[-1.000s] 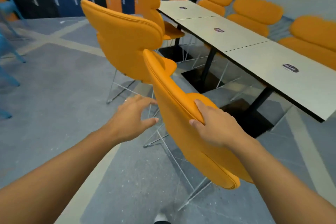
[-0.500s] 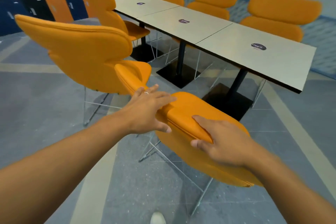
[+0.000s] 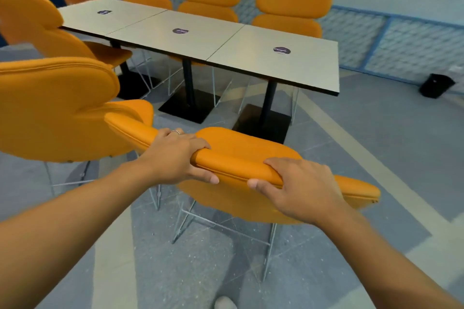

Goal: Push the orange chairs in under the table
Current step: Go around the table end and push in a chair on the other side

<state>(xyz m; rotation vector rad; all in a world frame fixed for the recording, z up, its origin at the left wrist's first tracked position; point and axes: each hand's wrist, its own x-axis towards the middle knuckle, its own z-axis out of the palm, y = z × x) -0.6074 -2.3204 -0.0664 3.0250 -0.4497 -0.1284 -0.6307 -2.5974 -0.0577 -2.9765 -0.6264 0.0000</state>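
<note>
Grey floor [image 3: 376,158], blue mesh wall behind table [image 3: 251,57]. L hand [image 3: 175,158] & R hand [image 3: 301,190] both grip chair [image 3: 238,155] back, near table.

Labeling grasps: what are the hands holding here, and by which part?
The left hand and right hand both grip the nearest chair by the top edge of its backrest, fingers curled over it.

Open floor [image 3: 351,138] separates the nearest chair [image 3: 241,155] from the tabletop [image 3: 251,57]. A black pedestal base [image 3: 261,124] stands beneath; a second chair [image 3: 55,108] crowds the left.
</note>
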